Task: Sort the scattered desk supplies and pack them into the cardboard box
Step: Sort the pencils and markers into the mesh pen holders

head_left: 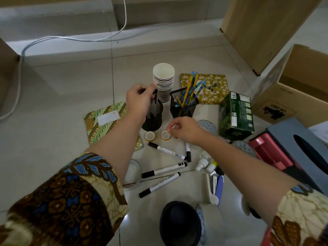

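My left hand pinches a black pen whose lower end is inside a round black mesh pen cup. My right hand hovers just above the floor with its fingers curled, pinching a thin white item beside two small tape rolls. A square mesh holder full of pencils stands behind. Several black-and-white markers lie on the tiles. The open cardboard box sits at the right.
Stacked paper cups, a green patterned notebook, a yellow floral pouch, a green carton, a grey tissue box, small bottles, a wide tape roll and a dark bowl crowd the floor. A white cable runs at the left.
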Tool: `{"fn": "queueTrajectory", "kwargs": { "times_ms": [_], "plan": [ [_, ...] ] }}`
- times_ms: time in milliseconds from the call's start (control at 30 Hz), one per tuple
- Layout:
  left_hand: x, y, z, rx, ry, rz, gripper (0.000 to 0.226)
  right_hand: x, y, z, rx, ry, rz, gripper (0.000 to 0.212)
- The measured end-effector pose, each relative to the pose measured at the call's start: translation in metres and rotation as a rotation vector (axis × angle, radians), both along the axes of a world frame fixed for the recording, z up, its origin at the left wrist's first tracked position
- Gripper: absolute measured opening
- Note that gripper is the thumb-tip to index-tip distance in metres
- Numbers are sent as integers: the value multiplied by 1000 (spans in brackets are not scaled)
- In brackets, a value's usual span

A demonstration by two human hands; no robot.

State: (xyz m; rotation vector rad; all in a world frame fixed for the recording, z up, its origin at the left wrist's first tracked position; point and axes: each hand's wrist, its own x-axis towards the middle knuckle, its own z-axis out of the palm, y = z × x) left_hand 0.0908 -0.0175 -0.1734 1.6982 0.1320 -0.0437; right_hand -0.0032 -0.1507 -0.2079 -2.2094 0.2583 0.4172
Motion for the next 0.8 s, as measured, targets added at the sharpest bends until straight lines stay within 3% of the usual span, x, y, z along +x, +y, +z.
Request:
{"fn": "queueTrajectory", "kwargs": {
  "times_ms": [67,233,367,467,567,667,800],
  "plan": [
    [0,1,0,24,-23,41,29,-2,-1,2,-186,27,169,15],
    [-7,7,7,122,-174,112,51,-16,18,-11,-569,31,473,40],
    [-20,14,-2,255,-274,60,56,-34,34,-34,-491,84,504,57],
    [-32,22,-9,404,-356,209,50,-31,31,-30,-462,79,447,41],
    [-43,33,-23,445,-292,380,33,-20,15,-15,-421,72,279,34],
    [-59,43,-47,565,-159,23,36,-12,-3,-4,-429,78,127,35],
    [-75,49,-55,1055,-251,-633,50,-12,-9,-3,-597,162,66,26]
  ]
}}
